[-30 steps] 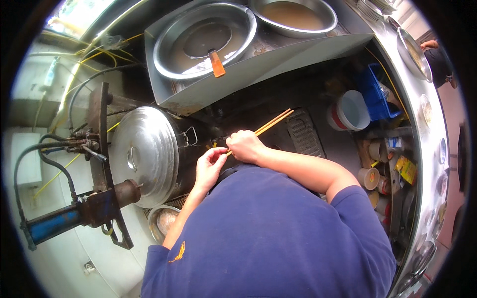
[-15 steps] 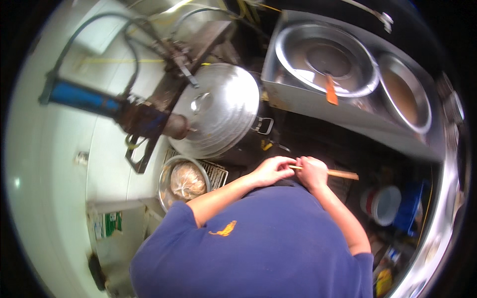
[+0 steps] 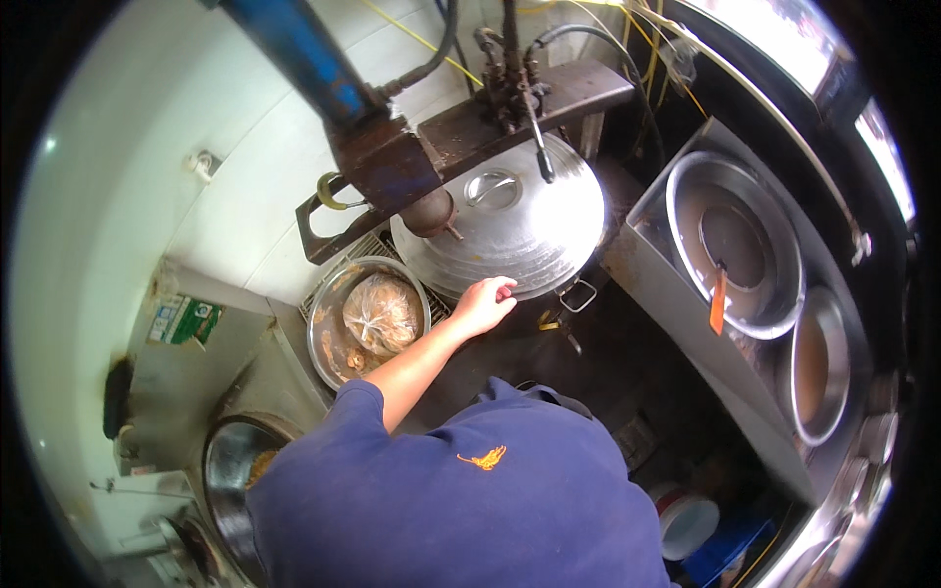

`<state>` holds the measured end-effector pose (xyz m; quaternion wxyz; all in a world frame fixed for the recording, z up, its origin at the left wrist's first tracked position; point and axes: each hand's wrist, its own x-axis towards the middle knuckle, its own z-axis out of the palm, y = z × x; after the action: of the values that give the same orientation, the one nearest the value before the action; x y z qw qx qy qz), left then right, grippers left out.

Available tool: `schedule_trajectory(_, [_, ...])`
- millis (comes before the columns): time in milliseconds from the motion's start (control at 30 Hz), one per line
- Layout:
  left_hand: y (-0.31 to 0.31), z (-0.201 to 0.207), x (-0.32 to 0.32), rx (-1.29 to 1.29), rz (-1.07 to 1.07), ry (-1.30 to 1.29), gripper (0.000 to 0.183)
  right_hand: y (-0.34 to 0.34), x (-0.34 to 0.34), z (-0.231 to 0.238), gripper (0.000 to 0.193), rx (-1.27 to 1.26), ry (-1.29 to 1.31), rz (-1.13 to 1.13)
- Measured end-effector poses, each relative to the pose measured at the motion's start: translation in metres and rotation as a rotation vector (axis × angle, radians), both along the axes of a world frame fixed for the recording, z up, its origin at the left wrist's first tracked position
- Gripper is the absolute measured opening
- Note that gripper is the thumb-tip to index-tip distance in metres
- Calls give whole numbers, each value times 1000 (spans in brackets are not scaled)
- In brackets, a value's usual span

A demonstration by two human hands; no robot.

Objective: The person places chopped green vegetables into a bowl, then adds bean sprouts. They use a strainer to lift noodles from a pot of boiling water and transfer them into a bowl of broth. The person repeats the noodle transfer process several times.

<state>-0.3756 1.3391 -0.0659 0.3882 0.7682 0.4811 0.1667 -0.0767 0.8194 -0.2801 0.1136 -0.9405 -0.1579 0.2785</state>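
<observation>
One left hand [image 3: 480, 309] by the edge of the lid [image 3: 524, 235]; fingers [image 3: 501, 292] curled, grip unclear; room rightward.

Kitchen: lidded pot [image 3: 537, 235], metal basins [image 3: 780, 322]

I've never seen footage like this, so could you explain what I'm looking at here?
No robot here: this is one person, filmed by a camera worn on their head. It looks down through a wide fisheye lens that bends straight edges. The left hand is by the near rim of a round metal lid, with nothing visible in its grip; the right hand is out of sight. A dark metal frame carrying a blue cylinder partly blocks the lid. Lower left of it, a metal bowl holds a clear plastic bag; to the right, two basins hold liquid, and an orange handle overlaps one basin's rim.
</observation>
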Motion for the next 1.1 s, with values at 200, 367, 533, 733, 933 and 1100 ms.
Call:
schedule_trajectory(200, [5, 5, -5, 3, 109, -167, 29, -11, 14, -41, 36, -9, 189, -208])
schedule_trajectory(367, [4, 7, -10, 37, 167, -201, 27, 17, 49, -50, 34, 49, 231, -248])
schedule_trajectory(533, [-8, -5, -16, 36, 166, -282, 22, 87, 94, -15, 35, 183, 326, -294])
schedule_trajectory(733, [-42, -30, -32, 47, 200, -227, 22, 116, 99, 0, 34, 123, 215, 5])
schedule_trajectory(933, [-56, -44, -56, 17, 306, -266, 20, 126, 113, -10, 32, 73, 209, 138])
schedule_trajectory(1100, [-56, -47, -69, -14, 359, -274, 17, 129, 127, -6, 31, 48, 243, 201])
